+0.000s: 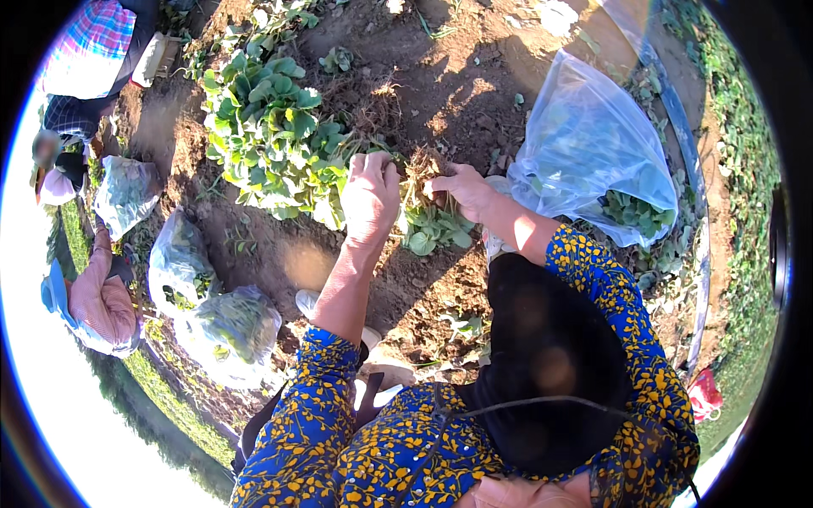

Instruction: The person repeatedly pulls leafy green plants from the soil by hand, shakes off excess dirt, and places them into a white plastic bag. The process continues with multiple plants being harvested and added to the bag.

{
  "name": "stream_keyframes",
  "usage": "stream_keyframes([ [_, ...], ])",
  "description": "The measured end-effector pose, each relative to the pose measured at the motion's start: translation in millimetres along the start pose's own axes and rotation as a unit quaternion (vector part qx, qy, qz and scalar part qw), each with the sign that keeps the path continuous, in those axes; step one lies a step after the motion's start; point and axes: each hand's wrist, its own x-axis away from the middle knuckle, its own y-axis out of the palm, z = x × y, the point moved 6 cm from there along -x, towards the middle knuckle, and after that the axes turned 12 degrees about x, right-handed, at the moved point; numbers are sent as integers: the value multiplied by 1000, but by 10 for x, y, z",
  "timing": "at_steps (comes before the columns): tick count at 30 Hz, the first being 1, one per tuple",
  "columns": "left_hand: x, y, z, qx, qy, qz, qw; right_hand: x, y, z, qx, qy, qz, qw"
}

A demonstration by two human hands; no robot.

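Note:
My right hand [469, 192] grips a small bunch of leafy seedlings, probably strawberry plants. Its brown bare roots [424, 166] point away from me and its green leaves [433, 230] hang towards me. Close by on the left, my left hand [371, 202] is at the edge of a large heap of similar leafy plants [270, 136]. Its fingers curl down by the stems, and the fingertips are hidden, so I cannot tell whether they hold any. More tangled roots [379, 109] lie on the soil beyond my hands.
A large clear plastic bag [587, 149] with leaves inside stands at right. Further filled bags [183, 254] [236, 324] lie at left. A person in a blue hat [101, 295] reaches to another bag [129, 190]; other people are at upper left. A hose-like strip [683, 136] runs along the right.

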Motion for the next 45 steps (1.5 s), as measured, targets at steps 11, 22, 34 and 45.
stream_keyframes([
  [11,-602,-304,-938,33,-161,-55,985,55,66,-7,25,77,51,995],
  [22,-218,127,-407,3,-154,-187,970,-7,-37,176,40,100,68,992],
  [34,391,600,-879,230,-325,-145,906,-88,118,280,132,16,-6,991],
  [45,529,619,-848,460,-419,-148,769,60,37,65,-114,-17,-102,988],
])
